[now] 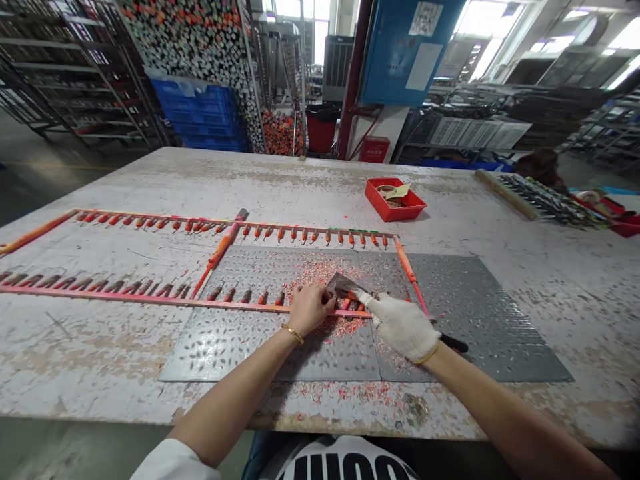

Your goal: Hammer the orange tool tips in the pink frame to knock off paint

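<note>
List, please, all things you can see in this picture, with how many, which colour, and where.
table: one, whitish and stained, under the work
metal plates: two or more, grey, on the table
frame: one, orange-red, on table and plates
small pieces: many, red-tipped, along the frame
shavings: many, red, on the plates
tray: one, red, far side of table
crates: a stack, blue, behind the table
bin: one, red, behind the table
cabinet: one, blue, behind the table
scraper: one, dark, in the right hand
left hand: one, bare, with gold bracelet, on the frame
right hand: one, in white glove, above the plates
</note>
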The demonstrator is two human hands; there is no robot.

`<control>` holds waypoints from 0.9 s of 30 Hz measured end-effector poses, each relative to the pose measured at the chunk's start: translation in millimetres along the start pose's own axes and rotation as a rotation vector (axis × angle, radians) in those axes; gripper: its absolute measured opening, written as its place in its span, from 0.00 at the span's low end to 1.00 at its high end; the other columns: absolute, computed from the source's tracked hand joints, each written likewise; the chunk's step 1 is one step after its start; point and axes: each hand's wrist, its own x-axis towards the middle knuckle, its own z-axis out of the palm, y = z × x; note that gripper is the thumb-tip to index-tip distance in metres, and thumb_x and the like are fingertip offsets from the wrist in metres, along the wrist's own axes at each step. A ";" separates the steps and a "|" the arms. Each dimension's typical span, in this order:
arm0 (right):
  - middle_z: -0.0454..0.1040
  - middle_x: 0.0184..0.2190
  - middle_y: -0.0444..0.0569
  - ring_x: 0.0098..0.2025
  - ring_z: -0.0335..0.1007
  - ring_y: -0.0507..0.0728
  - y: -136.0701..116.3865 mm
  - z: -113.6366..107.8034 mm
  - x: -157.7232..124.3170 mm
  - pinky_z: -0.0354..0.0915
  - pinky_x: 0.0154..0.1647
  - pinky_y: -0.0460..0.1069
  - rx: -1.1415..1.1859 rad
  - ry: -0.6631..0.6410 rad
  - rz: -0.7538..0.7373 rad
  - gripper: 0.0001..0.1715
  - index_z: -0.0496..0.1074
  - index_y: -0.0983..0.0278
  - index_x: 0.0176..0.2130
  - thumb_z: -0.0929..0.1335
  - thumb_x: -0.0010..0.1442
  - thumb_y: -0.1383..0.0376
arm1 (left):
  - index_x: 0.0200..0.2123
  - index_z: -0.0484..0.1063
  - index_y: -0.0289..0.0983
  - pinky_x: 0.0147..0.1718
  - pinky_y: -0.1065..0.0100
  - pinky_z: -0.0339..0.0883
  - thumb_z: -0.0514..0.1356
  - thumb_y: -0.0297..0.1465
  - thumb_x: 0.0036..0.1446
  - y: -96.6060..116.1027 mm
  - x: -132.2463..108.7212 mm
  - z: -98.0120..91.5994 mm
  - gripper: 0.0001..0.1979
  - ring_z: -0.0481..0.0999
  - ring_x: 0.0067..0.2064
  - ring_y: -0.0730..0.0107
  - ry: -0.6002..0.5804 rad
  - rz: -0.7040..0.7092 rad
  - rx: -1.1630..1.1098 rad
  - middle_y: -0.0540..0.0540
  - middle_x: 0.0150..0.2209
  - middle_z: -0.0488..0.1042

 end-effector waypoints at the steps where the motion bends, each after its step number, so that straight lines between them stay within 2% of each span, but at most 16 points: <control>1: 0.77 0.41 0.47 0.33 0.74 0.54 1.6 -3.1 0.5 0.52 0.27 0.48 0.000 -0.001 -0.003 0.34 0.59 0.45 0.70 0.60 0.69 0.65 | 0.29 0.78 0.41 0.51 0.58 0.60 0.61 0.38 0.62 0.2 -0.5 -0.3 0.11 0.76 0.45 0.58 0.008 0.001 0.003 0.47 0.36 0.82; 3: 0.77 0.42 0.47 0.35 0.75 0.55 6.2 -12.7 0.7 0.53 0.28 0.48 -0.004 0.009 0.011 0.34 0.57 0.45 0.71 0.58 0.70 0.63 | 0.30 0.78 0.41 0.51 0.58 0.60 0.61 0.37 0.61 0.4 -1.3 -0.4 0.10 0.76 0.45 0.59 0.021 0.006 0.004 0.47 0.36 0.82; 5: 0.76 0.44 0.50 0.37 0.75 0.56 9.4 -21.3 0.4 0.55 0.29 0.49 -0.015 0.027 0.050 0.33 0.55 0.48 0.73 0.56 0.72 0.63 | 0.29 0.78 0.41 0.51 0.59 0.59 0.62 0.37 0.61 0.4 -1.6 0.0 0.10 0.76 0.45 0.59 0.031 0.015 0.003 0.47 0.36 0.82; 8: 0.75 0.45 0.52 0.38 0.75 0.57 7.7 -22.1 1.6 0.57 0.30 0.49 -0.025 0.024 0.082 0.33 0.55 0.52 0.73 0.54 0.72 0.63 | 0.29 0.77 0.41 0.52 0.58 0.60 0.62 0.39 0.62 0.4 -1.0 0.9 0.11 0.77 0.45 0.59 0.042 0.030 0.013 0.47 0.36 0.81; 12: 0.77 0.40 0.48 0.33 0.75 0.55 3.9 -12.6 6.1 0.54 0.28 0.48 -0.011 -0.038 0.018 0.33 0.58 0.46 0.71 0.58 0.70 0.63 | 0.29 0.77 0.40 0.51 0.57 0.60 0.61 0.42 0.63 0.6 0.7 1.3 0.15 0.77 0.44 0.57 0.036 0.011 0.028 0.46 0.34 0.81; 15: 0.77 0.40 0.47 0.34 0.75 0.56 8.6 -18.4 6.9 0.55 0.28 0.48 -0.007 -0.034 -0.009 0.32 0.58 0.44 0.71 0.58 0.71 0.62 | 0.29 0.77 0.40 0.50 0.57 0.60 0.61 0.41 0.64 0.4 0.9 1.3 0.14 0.77 0.44 0.57 0.037 0.012 0.032 0.46 0.35 0.81; 18: 0.76 0.44 0.50 0.38 0.75 0.56 13.0 -28.6 4.2 0.58 0.31 0.48 -0.017 0.008 0.040 0.32 0.56 0.49 0.72 0.55 0.72 0.61 | 0.30 0.77 0.40 0.52 0.57 0.59 0.61 0.40 0.64 0.2 0.4 1.2 0.13 0.77 0.45 0.58 0.035 0.023 0.033 0.46 0.36 0.81; 21: 0.76 0.47 0.54 0.39 0.75 0.57 10.0 -27.0 2.1 0.59 0.32 0.49 -0.029 0.026 0.089 0.33 0.55 0.54 0.73 0.53 0.72 0.63 | 0.30 0.77 0.40 0.53 0.57 0.59 0.61 0.40 0.64 0.1 0.1 0.8 0.13 0.77 0.46 0.59 0.021 0.028 0.034 0.46 0.37 0.82; 24: 0.77 0.43 0.50 0.34 0.75 0.56 5.3 -18.1 3.3 0.56 0.29 0.48 -0.022 -0.024 0.032 0.33 0.58 0.48 0.71 0.57 0.70 0.63 | 0.30 0.77 0.41 0.53 0.57 0.59 0.61 0.41 0.65 -0.1 0.3 0.6 0.14 0.77 0.45 0.58 0.022 0.018 0.030 0.46 0.36 0.81; 27: 0.78 0.40 0.47 0.33 0.75 0.55 7.4 -18.6 5.2 0.55 0.28 0.48 -0.016 -0.050 -0.020 0.33 0.59 0.44 0.70 0.60 0.69 0.63 | 0.29 0.77 0.41 0.51 0.57 0.59 0.60 0.42 0.65 -0.2 0.3 0.8 0.15 0.77 0.44 0.58 0.032 0.024 0.029 0.46 0.34 0.81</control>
